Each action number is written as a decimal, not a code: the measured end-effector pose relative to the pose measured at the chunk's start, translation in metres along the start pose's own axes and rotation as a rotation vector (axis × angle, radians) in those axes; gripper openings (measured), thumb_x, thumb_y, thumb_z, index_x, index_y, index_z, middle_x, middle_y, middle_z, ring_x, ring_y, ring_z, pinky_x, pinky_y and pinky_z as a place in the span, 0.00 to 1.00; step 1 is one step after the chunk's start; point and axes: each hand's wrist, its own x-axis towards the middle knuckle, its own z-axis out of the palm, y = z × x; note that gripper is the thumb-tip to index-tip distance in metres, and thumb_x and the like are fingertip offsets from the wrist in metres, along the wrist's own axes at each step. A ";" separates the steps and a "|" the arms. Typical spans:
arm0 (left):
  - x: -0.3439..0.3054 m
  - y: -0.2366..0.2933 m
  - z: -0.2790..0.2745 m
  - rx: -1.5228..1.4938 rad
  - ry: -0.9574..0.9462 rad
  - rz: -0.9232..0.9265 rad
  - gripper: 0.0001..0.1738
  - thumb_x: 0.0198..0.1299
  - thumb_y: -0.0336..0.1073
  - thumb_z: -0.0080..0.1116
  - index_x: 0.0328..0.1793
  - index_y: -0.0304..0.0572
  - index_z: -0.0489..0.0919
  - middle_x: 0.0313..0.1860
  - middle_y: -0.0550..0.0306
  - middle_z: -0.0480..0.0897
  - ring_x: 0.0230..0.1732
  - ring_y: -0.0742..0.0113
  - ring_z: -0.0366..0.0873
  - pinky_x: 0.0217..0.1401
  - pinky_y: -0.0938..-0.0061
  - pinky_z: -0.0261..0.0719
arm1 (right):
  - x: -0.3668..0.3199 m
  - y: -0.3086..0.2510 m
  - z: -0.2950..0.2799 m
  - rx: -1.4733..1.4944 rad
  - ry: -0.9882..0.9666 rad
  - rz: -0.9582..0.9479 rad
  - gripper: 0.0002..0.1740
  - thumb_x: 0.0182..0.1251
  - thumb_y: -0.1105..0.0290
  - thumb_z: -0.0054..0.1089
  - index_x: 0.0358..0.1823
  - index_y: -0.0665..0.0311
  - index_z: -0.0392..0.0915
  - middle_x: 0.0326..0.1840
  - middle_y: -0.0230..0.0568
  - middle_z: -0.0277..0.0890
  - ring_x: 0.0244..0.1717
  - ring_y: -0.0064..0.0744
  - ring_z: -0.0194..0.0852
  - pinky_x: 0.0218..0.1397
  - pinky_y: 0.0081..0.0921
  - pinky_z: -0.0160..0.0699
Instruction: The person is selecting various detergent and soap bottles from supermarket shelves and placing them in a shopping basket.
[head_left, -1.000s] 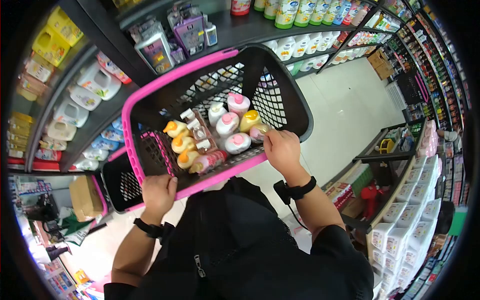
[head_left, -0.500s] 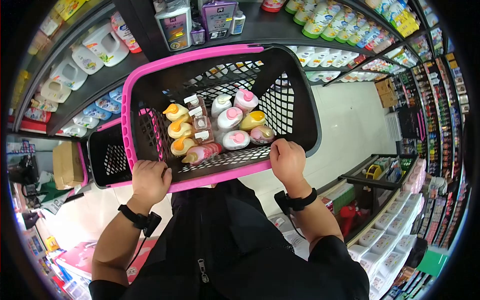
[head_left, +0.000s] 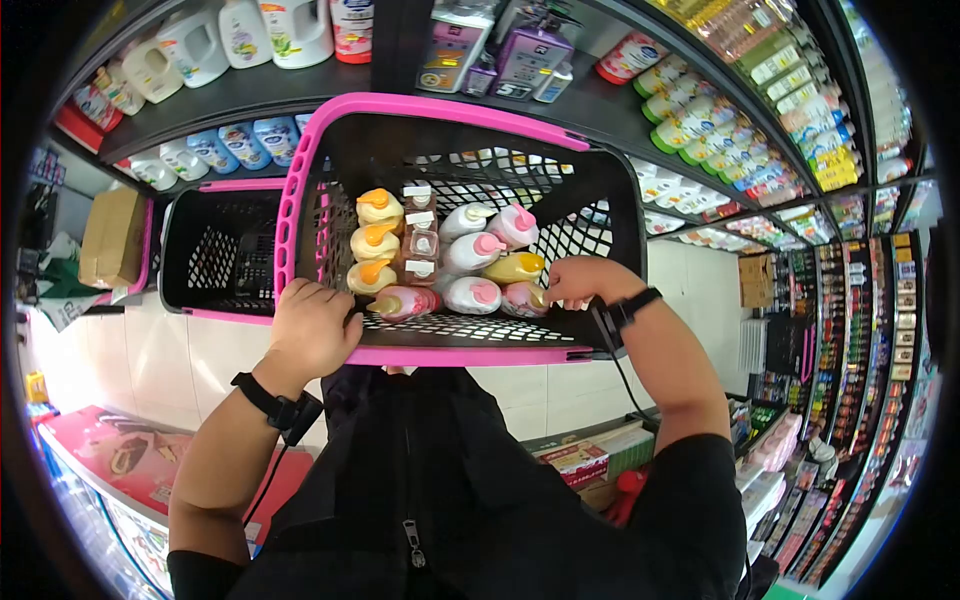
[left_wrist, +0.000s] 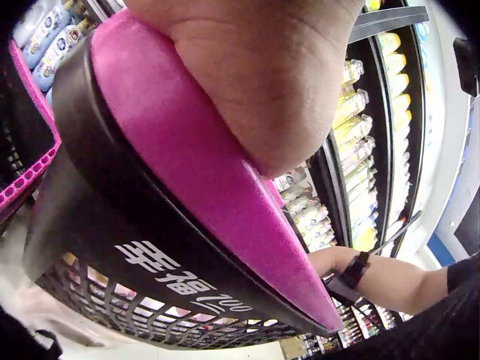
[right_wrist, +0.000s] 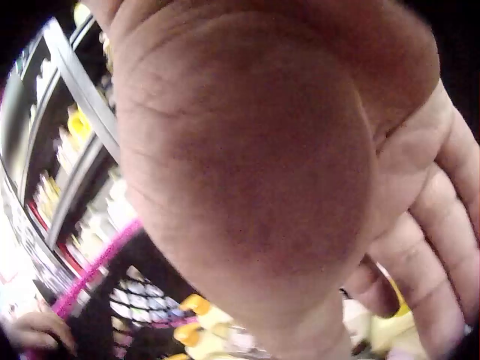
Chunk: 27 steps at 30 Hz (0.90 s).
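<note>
A black shopping basket with a pink rim holds several pump bottles. My left hand grips its near left corner; in the left wrist view the heel of that hand rests on the pink rim. Inside the basket, at the right end, my right hand has loosely bent fingers right beside a pink bottle and a yellow-capped bottle. Orange-pump bottles line the left, next to brown bottles; white bottles with pink pumps stand in the middle.
A second black basket with a pink rim adjoins on the left, beyond it a cardboard box. Shelves of detergent jugs and bottles run along the far side. A red-topped display is behind on the left.
My right hand has left the near rim and reached inside the basket beside the bottles. The left hand stays on the rim. The view has turned, so the basket shows more level.
</note>
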 end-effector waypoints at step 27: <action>0.000 -0.002 -0.002 -0.037 -0.016 -0.037 0.10 0.54 0.43 0.62 0.32 0.46 0.82 0.30 0.52 0.84 0.40 0.52 0.81 0.56 0.59 0.72 | 0.100 0.013 0.045 -0.586 0.027 0.158 0.25 0.54 0.52 0.72 0.50 0.58 0.89 0.51 0.46 0.87 0.53 0.43 0.87 0.58 0.36 0.82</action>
